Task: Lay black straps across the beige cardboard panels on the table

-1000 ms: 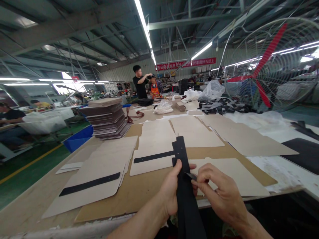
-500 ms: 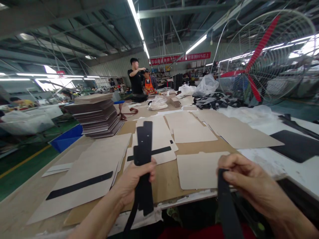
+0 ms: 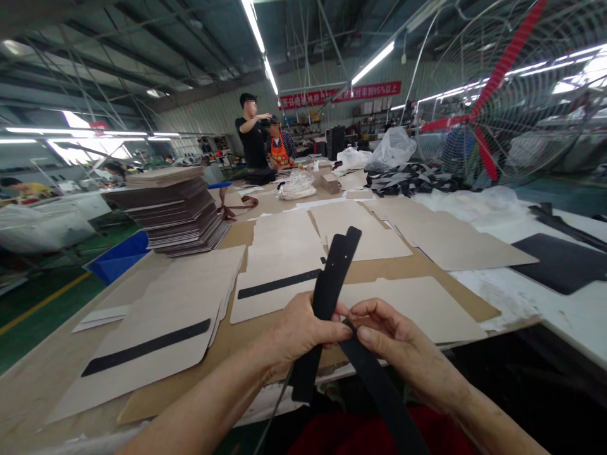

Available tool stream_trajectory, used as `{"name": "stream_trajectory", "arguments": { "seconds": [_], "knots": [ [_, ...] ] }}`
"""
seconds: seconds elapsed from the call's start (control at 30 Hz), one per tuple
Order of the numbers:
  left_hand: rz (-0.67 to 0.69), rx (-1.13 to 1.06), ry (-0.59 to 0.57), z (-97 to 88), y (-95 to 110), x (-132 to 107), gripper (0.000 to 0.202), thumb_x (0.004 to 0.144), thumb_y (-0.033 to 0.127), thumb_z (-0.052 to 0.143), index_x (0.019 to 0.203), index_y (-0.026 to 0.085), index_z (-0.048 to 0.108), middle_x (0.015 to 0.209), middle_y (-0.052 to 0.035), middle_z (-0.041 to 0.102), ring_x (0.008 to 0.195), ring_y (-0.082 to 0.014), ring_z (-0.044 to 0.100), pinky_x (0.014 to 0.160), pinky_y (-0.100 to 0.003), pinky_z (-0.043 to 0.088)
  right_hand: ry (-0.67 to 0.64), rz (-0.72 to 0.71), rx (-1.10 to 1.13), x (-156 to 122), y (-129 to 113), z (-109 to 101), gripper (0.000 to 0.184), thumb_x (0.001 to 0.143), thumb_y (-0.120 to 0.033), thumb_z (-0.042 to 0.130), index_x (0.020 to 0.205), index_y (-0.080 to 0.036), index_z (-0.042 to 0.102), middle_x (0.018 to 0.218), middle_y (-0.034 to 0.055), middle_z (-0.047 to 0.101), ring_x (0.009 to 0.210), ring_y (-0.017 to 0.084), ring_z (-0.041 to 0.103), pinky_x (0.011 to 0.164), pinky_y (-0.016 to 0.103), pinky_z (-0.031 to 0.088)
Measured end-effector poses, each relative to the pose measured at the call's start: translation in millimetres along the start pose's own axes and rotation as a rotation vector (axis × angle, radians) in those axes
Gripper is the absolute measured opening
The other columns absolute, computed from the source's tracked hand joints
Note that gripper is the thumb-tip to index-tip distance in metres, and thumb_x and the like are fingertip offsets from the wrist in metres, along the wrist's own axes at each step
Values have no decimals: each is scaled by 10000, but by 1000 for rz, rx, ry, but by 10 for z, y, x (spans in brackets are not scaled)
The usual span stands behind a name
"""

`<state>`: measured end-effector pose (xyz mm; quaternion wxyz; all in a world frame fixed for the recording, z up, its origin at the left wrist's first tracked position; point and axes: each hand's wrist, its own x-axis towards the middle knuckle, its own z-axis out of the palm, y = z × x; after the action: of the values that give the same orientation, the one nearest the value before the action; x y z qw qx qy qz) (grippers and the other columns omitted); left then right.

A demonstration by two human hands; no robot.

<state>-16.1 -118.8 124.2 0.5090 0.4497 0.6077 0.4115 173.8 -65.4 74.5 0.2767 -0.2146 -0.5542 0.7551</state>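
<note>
I am watching both hands working at the near edge of the table (image 3: 57, 385), raised just above it. The left hand (image 3: 303, 332) is gripping a bundle of black straps (image 3: 332, 275), fingers and thumb wrapped closed around it near its middle, so that the upper end is standing tilted up and to the right while the lower end is hanging down past the table edge. The right hand (image 3: 403, 347) is pinching a single black strap (image 3: 379, 395) between thumb and fingertips, right beside the left thumb; that strap is running down and to the right toward the bottom of the view. The two hands are touching or nearly so at the pinch. Beyond them, beige cut sheets (image 3: 284, 253) are lying spread over brown board, two of them carrying a glued black strip (image 3: 145, 347). A tall stack of brown and beige panels (image 3: 171, 212) is sitting to the left, with a blue bin (image 3: 116, 262) below it. A dark flat piece (image 3: 562, 262) is lying on the white surface at right, and a big fan with red blades (image 3: 488, 107) is standing behind. Two people (image 3: 263, 142) are standing at the far end.
</note>
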Motion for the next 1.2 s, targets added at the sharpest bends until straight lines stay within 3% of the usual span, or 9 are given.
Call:
{"name": "stream_trajectory", "arguments": {
  "seconds": [0.1,0.17,0.27,0.37,0.5,0.63,0.83,1.0,1.2],
  "knots": [
    [30,138,135,-122,48,14,378,602,317,804,929,158,700,687,25,640,583,-116,561,582,-251,453,-103,132,9,-207,147,-71,428,814,-447,772,1115,-225,562,1019,17,648,881,124,591,745,239,464],
    [21,224,206,-208,56,23,393,616,360,795,940,157,708,708,10,662,582,-127,568,590,-265,463,-136,252,0,-372,260,-145,405,782,-428,797,1029,-199,572,968,20,651,835,131,610,701,240,471],
    [-3,298,222,-295,40,41,372,617,398,789,895,161,718,684,0,665,580,-146,578,595,-280,473,-90,380,-47,-589,363,-314,353,842,-480,716,930,-172,569,873,39,673,754,136,632,658,246,475],
    [-32,305,221,-317,14,75,334,612,410,794,823,169,702,654,-1,652,585,-162,590,598,-288,481,-18,385,-112,-730,291,-557,367,835,-500,711,900,-158,594,790,27,660,662,98,574,608,215,431],
    [-63,230,235,-295,-86,223,384,597,455,807,818,176,663,631,10,629,575,-161,585,594,-290,484,46,324,-162,-804,13,-937,314,805,-444,749,870,-165,618,749,-26,557,624,66,460,577,197,399],
    [-124,138,162,-220,-289,511,478,541,501,836,820,168,637,625,7,639,564,-144,576,583,-271,483,185,287,-274,-729,-191,-1302,300,811,-434,730,961,-192,633,861,-6,587,660,84,483,588,213,432],
    [-184,113,216,-34,-424,823,468,508,490,863,756,163,638,638,5,639,538,-129,569,525,-255,499,479,253,-532,-382,-254,-1764,341,723,-481,762,847,-192,630,641,-36,538,513,76,406,474,225,317],
    [-212,96,264,27,-479,936,466,489,476,879,742,165,641,635,9,620,540,-136,570,487,-257,502,499,273,-575,-177,-180,-1994,356,681,-469,768,833,-198,596,610,-51,523,501,78,412,456,222,299],
    [-210,129,293,23,-636,1063,458,522,500,854,753,172,634,582,28,591,474,-129,532,472,-266,456,516,302,-656,-65,-68,-2141,305,727,-421,716,863,-210,542,603,-65,520,488,75,421,441,219,316]
  ]
}}
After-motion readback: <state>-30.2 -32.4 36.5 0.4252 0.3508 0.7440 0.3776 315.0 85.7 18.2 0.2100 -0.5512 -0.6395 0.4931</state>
